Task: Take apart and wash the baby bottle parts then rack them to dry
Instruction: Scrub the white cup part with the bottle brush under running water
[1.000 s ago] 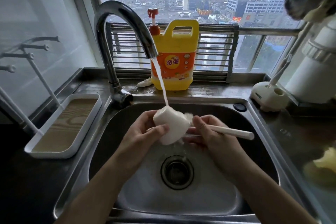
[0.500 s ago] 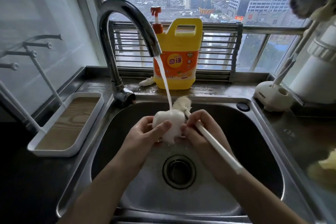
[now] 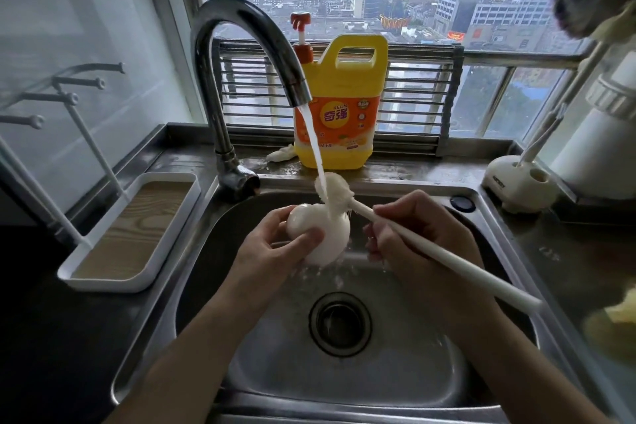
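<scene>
My left hand (image 3: 275, 251) grips a white baby bottle (image 3: 321, 234) over the steel sink (image 3: 488, 348), under the running water from the tap (image 3: 247, 31). A long white bottle brush (image 3: 423, 246) is held in my right hand (image 3: 420, 237). Its bristle head sits out of the bottle, just above it, in the water stream. The handle slants down to the right past my wrist. The bottle's mouth is hidden from me.
A white drying rack with pegs and a wood-lined tray (image 3: 134, 227) stands left of the sink. A yellow detergent jug (image 3: 339, 103) sits behind the tap. At the right are a white brush holder (image 3: 516, 182) and a white appliance (image 3: 605, 134).
My right hand pulled the brush out of the bottle and raised its head into the water stream. The handle swung from level to slanting down to the right. The bottle tilted more upright.
</scene>
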